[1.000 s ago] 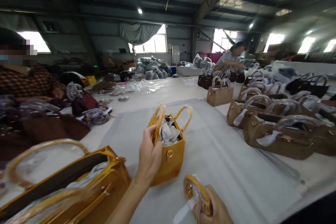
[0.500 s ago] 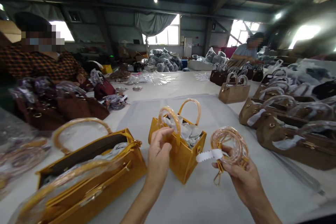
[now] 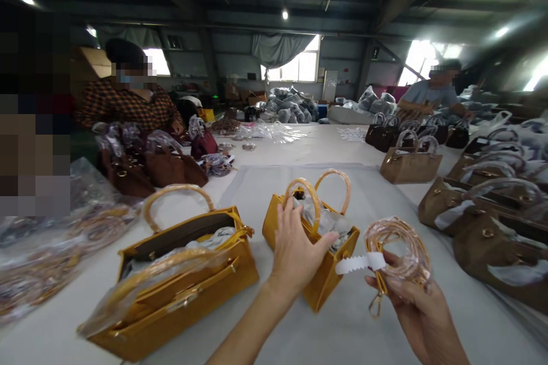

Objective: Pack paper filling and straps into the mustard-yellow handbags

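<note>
A small mustard-yellow handbag (image 3: 327,279) stands on the table in front of me, stuffed with grey paper (image 3: 327,221), its two handles upright. My left hand (image 3: 295,248) lies against its near side, fingers spread by the front handle and thumb out at the bag's opening. Between the fingers and thumb of my right hand (image 3: 417,296) is a coiled shoulder strap (image 3: 415,242) in clear plastic, with a metal clip (image 3: 375,305) dangling. A white notched paper strip (image 3: 357,263) sticks out from the coil. Left of my hands rests a second, wider yellow handbag (image 3: 188,308), open at the top.
Plastic-wrapped straps (image 3: 103,231) are heaped at the left. Beyond them stand brown handbags (image 3: 171,165) near a person in a checked shirt (image 3: 141,105). Tan handbags (image 3: 492,239) line the right side. Another person (image 3: 430,94) is at the far right of the table (image 3: 295,151).
My left hand has gone from closed fingers near the front handle to spread fingers over the bag's side. My right hand still holds the strap. The view has turned left.
</note>
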The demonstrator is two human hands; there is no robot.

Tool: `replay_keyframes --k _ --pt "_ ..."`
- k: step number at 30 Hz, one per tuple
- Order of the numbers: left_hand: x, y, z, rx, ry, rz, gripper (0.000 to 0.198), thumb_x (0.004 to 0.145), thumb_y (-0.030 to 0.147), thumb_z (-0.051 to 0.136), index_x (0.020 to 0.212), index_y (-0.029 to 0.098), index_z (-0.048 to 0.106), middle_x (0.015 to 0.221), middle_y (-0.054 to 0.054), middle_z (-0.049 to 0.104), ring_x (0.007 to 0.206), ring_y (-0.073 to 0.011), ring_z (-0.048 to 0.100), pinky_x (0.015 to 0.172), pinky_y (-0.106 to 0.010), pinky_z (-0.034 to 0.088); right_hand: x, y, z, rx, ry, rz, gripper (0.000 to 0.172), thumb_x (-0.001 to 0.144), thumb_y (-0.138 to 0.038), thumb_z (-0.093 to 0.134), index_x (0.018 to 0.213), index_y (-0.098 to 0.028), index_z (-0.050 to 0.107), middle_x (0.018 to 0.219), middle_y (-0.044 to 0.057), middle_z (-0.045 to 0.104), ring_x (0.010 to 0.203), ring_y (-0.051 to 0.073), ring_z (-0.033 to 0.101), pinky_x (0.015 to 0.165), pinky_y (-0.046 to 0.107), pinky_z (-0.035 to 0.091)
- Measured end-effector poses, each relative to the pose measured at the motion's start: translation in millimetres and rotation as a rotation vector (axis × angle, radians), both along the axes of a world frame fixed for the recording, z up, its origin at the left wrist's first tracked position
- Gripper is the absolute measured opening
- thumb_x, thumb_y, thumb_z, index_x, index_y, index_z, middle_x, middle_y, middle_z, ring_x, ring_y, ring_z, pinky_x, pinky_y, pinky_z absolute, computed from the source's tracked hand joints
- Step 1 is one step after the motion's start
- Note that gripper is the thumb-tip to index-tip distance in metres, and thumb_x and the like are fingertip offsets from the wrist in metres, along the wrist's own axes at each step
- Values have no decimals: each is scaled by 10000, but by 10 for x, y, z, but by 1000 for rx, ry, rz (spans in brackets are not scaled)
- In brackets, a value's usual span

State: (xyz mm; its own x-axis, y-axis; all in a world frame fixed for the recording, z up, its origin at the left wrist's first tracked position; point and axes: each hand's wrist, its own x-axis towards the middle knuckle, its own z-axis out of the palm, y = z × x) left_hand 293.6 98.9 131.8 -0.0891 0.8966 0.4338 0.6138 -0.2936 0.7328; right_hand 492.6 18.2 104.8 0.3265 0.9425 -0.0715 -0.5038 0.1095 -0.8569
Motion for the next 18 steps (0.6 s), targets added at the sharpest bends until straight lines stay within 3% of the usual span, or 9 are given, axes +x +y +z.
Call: replay_keyframes --k 2,4,6,9,13,16,18 --pt "119 39 -34 61 46 62 375 704 253 699 1038 152 560 1427 -218 497 1473 -375 299 1221 -610 225 19 -48 -3 8 1 -1 365 643 -300 870 973 -214 738 1024 58 726 845 219 680 752 366 658" --pt "108 71 -25 83 33 48 197 706 125 555 891 189 539 1239 -181 620 1385 -322 448 1213 -564 274 135 -91 -22 12 -17 -16 472 634 -302 872 1078 -256 717 1103 55 716 887 234 689 751 367 662" --pt "-14 79 31 14 -52 6 148 722 115 468 813 216 528 1100 -139 688 1234 -303 586 1135 -538 392 333 -121 -49 -10 -41 -35 553 592 -285 894 1111 -273 703 1138 70 707 919 272 695 745 406 669" --pt "-258 75 171 -185 -360 -80 82 698 166 453 702 225 510 988 -94 752 1008 -283 695 979 -487 518 660 -150 -49 -48 -63 -66 486 548 -284 912 993 -242 722 1134 100 706 897 322 706 720 474 674" --pt "-418 155 362 -456 -830 -371 185 516 139 485 689 201 465 802 -46 763 777 -240 738 813 -427 589 970 -209 94 39 -112 -142 478 598 -268 871 1046 -265 705 1048 75 709 904 311 698 717 479 681" --pt "-420 290 459 -626 -826 -586 230 472 120 508 684 185 446 746 -51 746 724 -231 740 737 -375 597 1135 -267 259 103 -182 -216 432 658 -327 830 1068 -291 699 1004 61 712 863 313 706 658 465 690" --pt "-415 412 510 -643 -647 -604 193 513 139 505 686 187 435 802 -79 749 765 -228 743 716 -343 594 1182 -287 381 154 -298 -224 343 709 -381 793 1030 -303 704 1010 62 719 845 317 715 595 426 685"
